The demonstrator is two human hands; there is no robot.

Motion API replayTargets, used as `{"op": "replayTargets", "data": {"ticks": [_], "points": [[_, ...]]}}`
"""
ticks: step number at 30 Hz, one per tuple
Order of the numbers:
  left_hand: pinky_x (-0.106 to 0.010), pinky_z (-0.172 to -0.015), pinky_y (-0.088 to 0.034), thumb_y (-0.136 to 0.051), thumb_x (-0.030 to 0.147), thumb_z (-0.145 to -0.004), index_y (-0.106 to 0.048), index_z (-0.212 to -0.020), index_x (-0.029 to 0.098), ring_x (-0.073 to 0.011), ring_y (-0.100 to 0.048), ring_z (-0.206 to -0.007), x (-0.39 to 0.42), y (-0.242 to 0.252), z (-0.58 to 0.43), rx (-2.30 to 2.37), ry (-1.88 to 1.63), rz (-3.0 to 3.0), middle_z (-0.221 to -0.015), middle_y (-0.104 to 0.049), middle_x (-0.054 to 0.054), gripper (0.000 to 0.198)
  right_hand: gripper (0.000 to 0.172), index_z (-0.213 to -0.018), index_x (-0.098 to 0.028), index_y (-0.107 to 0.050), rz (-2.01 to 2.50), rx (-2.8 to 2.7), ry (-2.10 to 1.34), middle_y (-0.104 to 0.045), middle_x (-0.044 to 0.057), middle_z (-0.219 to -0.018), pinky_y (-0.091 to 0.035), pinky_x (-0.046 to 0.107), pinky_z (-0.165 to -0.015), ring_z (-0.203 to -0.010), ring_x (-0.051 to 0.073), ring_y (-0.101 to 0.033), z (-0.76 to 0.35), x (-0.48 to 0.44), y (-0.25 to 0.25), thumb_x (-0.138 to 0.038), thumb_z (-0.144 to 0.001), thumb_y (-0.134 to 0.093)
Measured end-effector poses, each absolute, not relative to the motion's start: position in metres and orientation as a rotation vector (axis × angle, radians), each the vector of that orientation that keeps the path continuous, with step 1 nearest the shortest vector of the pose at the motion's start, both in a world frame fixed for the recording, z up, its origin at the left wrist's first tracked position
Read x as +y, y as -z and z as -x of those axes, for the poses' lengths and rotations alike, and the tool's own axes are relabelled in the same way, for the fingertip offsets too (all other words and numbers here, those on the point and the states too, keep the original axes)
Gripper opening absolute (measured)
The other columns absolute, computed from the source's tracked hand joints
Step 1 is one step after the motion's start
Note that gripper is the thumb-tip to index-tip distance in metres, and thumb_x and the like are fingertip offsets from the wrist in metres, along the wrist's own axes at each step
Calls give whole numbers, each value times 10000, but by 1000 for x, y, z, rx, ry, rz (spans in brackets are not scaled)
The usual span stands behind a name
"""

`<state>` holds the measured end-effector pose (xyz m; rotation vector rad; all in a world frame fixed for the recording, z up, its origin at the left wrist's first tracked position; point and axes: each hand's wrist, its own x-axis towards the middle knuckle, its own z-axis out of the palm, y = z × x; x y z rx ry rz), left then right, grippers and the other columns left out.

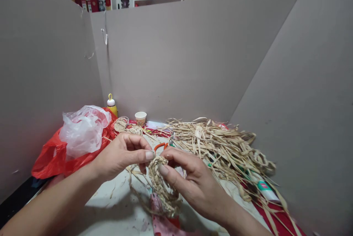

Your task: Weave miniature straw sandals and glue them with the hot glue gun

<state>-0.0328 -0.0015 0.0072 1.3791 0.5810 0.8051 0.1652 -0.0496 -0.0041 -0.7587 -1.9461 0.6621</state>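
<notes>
Straw braid [161, 184], seemingly mid-plait, is pinched at its top by the fingers of left hand [121, 155] and right hand [193, 181] above the counter [116, 210], its strands likely needing steady tension.

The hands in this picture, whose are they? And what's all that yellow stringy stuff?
There is no machine here. A person wears a small camera on the head, so you see what they see when looking down at their own hands. The left hand and the right hand both pinch a straw braid just above the table. Beyond the right hand lies a big pile of dry straw strips, the stringy stuff. To the left sit a red bag with a clear bag on top, a yellow bottle, a paper cup and some small woven rounds.
</notes>
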Motion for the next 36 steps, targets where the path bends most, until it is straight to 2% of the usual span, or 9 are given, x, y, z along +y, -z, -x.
{"op": "replayTargets", "data": {"ticks": [14, 19, 22, 24, 27, 31, 36], "points": [[-178, -531, -448, -768, 305, -754, -675, -734, 124, -65, -548, -520, -14, -4, 24, 570, -857, -1377, -596, -608, 17, 204, 169, -797, -199, -583, 733, -1941, -641, -526, -18, -718, -395, 258, -594, -640, 121, -482, -163, -55, 5, -171, -923, -474], [-192, -531, -451, -737, 354, -776, -670, -703, 119, -72, -534, -518, -10, -5, 22, 579, -893, -1438, -587, -595, 12, 255, 188, -762, -197, -550, 764, -1981, -684, -496, -20, -699, -381, 267, -588, -630, 126, -456, -167, -52, 3, -217, -935, -478], [-193, -527, -455, -696, 379, -811, -684, -730, 128, -74, -525, -517, -3, -9, 27, 579, -1031, -1464, -585, -599, 14, 264, 223, -712, -205, -505, 800, -2038, -708, -451, -24, -674, -367, 278, -586, -624, 134, -418, -169, -50, 2, -250, -929, -485], [-194, -522, -458, -740, 341, -773, -674, -742, 145, -77, -534, -514, 0, -12, 31, 558, -1067, -1445, -582, -604, 27, 209, 234, -708, -206, -497, 800, -2055, -724, -446, -23, -676, -365, 279, -589, -630, 135, -414, -170, -49, 3, -267, -934, -481], [-193, -532, -458, -806, 261, -699, -681, -734, 145, -81, -567, -532, 0, -14, 35, 503, -899, -1442, -609, -637, 19, 175, 247, -729, -204, -516, 779, -2026, -818, -446, -20, -675, -379, 268, -565, -628, 133, -422, -171, -48, 5, -327, -941, -489], [-190, -560, -467, -806, 219, -701, -718, -762, 136, -86, -603, -572, -1, -11, 35, 457, -758, -1432, -653, -679, -7, 136, 260, -775, -188, -556, 769, -1971, -954, -442, -22, -662, -373, 242, -503, -595, 121, -412, -171, -46, 7, -385, -939, -508], [-196, -579, -493, -803, 192, -709, -715, -748, 133, -91, -626, -581, -1, -8, 33, 439, -760, -1383, -654, -691, -10, 113, 285, -760, -176, -563, 760, -1964, -972, -449, -27, -663, -358, 243, -523, -594, 112, -403, -171, -46, 5, -394, -938, -519]]}}
